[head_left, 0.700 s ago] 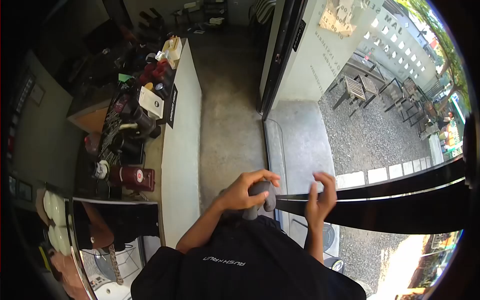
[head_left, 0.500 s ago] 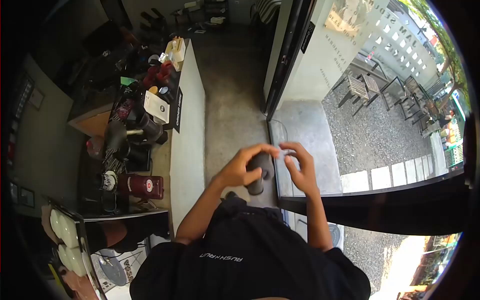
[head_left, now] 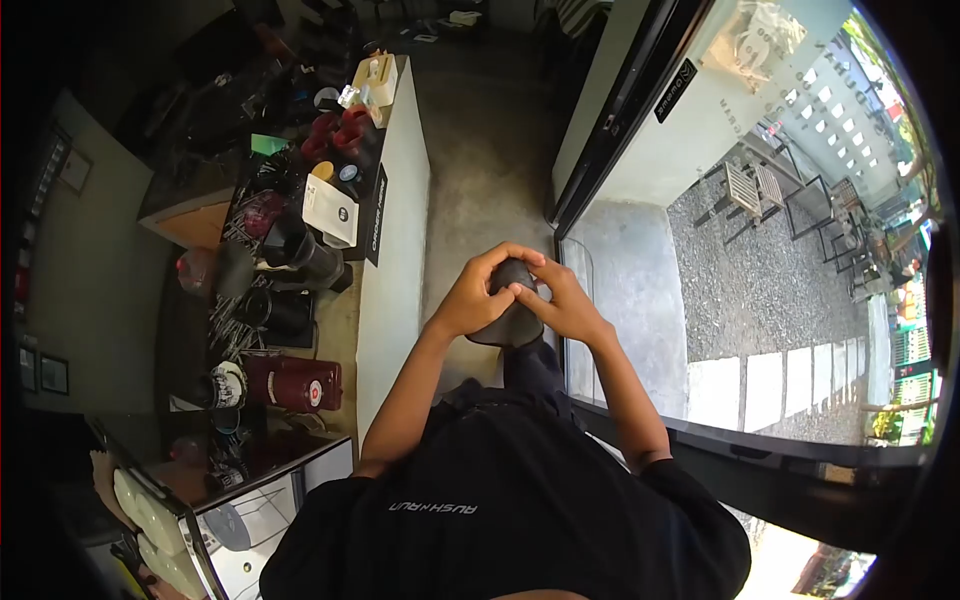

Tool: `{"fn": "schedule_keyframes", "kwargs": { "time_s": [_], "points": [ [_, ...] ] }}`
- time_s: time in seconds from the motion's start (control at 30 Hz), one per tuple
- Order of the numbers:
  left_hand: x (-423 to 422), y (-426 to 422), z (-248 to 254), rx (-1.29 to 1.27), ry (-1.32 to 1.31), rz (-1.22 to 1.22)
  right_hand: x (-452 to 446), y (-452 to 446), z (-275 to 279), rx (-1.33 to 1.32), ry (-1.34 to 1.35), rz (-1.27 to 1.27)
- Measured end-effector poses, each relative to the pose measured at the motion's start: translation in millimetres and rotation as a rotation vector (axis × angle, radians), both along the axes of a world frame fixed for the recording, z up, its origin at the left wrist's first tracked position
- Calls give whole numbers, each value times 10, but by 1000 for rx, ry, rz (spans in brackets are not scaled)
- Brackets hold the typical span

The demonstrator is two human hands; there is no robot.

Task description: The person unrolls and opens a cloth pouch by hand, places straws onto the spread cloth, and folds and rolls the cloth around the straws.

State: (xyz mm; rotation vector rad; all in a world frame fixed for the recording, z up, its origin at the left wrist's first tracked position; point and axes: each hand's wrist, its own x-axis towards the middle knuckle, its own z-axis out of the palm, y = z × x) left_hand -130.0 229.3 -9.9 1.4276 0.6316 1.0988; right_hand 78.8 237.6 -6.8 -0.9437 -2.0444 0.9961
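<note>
My left hand is in front of my body with its fingers curled and its thumb pointing inward. Facing it, my right hand is curled the same way, and the fingertips and thumbs of both hands meet. A dark grey rounded shape shows inside and below the ring of fingers. I cannot tell whether it is held or is a shoe and trouser leg on the floor beneath. Just under it is a dark trouser leg. My black shirt fills the bottom.
On the left runs a counter with a white bag, red cups and a dark red machine. A glass door with a black frame stands to the right. Beyond it are gravel and wooden chairs.
My right hand has moved left and its fingertips now touch those of my left hand. Both hands sit slightly higher. The view has shifted, with the counter and door further right.
</note>
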Motion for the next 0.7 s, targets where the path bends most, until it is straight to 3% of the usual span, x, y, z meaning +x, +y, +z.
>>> {"fn": "schedule_keyframes", "kwargs": {
  "time_s": [0.17, 0.23, 0.3, 0.6, 0.7],
  "points": [
    [125, 482, -155, -59, 4, -6, 213, 606, -46, -4, -79, 96],
    [251, 774, -209, -56, -28, 18, 348, 904, -14, -162, -97, 130],
    [390, 1090, -233, -57, -22, 13, 542, 1293, -56, -156, -147, 157],
    [630, 2729, 76, 27, 29, 134, 737, 3070, 188, -98, -42, 240],
    [682, 3147, 168, -12, 40, 161, 776, 3558, 141, -157, -115, 266]
  ]
}}
